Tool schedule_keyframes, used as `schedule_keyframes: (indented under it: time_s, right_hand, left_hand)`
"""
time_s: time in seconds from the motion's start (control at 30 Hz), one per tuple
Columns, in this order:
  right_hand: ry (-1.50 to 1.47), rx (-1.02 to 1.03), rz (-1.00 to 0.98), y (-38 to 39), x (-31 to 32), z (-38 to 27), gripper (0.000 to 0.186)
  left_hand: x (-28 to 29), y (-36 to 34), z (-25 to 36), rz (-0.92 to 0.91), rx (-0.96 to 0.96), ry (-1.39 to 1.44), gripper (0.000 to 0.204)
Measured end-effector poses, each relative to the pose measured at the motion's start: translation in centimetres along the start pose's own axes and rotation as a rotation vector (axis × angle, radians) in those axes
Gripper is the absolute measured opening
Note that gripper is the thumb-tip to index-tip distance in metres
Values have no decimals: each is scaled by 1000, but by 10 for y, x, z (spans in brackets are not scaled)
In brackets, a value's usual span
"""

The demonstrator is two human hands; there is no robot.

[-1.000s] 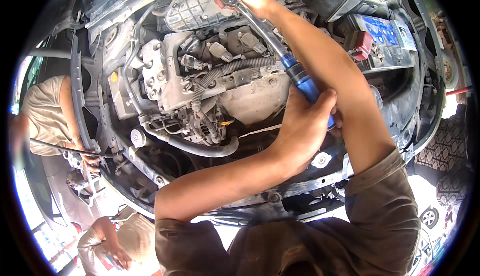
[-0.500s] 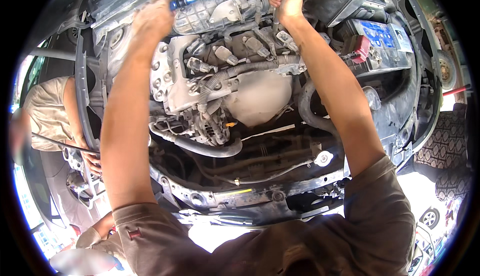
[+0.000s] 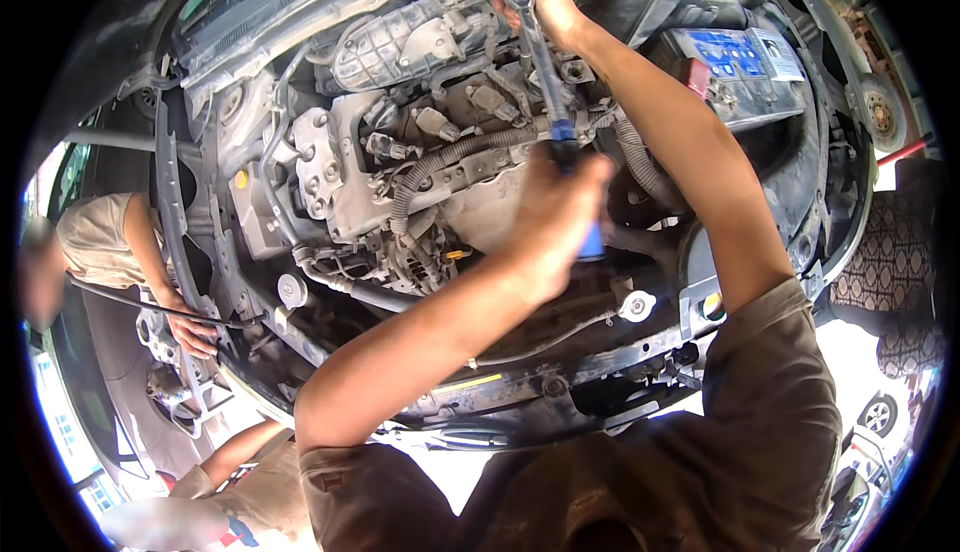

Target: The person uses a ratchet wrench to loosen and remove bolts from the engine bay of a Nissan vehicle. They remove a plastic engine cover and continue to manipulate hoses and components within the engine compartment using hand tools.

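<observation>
A long ratchet wrench with a steel shaft and a blue handle slants across the right part of the car engine. My left hand, somewhat blurred, is wrapped round its handle above the front of the engine. At the far end my right hand holds the ratchet head, with its fingers partly hidden behind it. What sits under the head cannot be made out. Several ignition coils and a ribbed hose lie left of the shaft.
A battery with a blue label stands at the right. The radiator cap is near the front crossbar. At the left, a co-worker's hand rests by the car's edge; another person is at the lower left.
My left hand has swung the wrench's handle from the far left round toward me and to the right. My right hand has stayed at the head, shifting slightly left. The view has shifted a little.
</observation>
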State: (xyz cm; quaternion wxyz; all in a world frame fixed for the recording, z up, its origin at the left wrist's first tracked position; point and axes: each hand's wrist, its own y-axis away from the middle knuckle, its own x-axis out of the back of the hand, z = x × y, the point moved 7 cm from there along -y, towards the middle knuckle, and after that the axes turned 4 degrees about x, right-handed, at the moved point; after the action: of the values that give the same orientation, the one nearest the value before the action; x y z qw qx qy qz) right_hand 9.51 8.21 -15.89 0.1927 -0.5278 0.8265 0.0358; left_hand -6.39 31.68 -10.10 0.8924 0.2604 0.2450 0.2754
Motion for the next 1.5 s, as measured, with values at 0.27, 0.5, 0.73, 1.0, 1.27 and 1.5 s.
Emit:
schedule_keyframes:
  time_s: [0.27, 0.5, 0.73, 1.0, 1.27, 1.5]
  right_hand:
    - [267, 57, 219, 33, 16, -36, 49]
    - [502, 33, -299, 127, -94, -136, 72]
    - [553, 90, -610, 313, -154, -161, 43]
    - [687, -378, -409, 491, -123, -65, 40]
    - [1180, -183, -393, 541, -114, -30, 32]
    - [1348, -27, -331, 546, -98, -49, 22]
  left_hand:
    - [51, 10, 25, 206, -7, -250, 37]
    - [74, 148, 15, 169, -107, -197, 41]
    - [90, 262, -121, 99, -91, -31, 43]
    - [56, 282, -218, 349, -262, -903, 26]
    - [71, 268, -290, 349, -186, -568, 27]
    - [55, 268, -327, 571, -195, -512, 35]
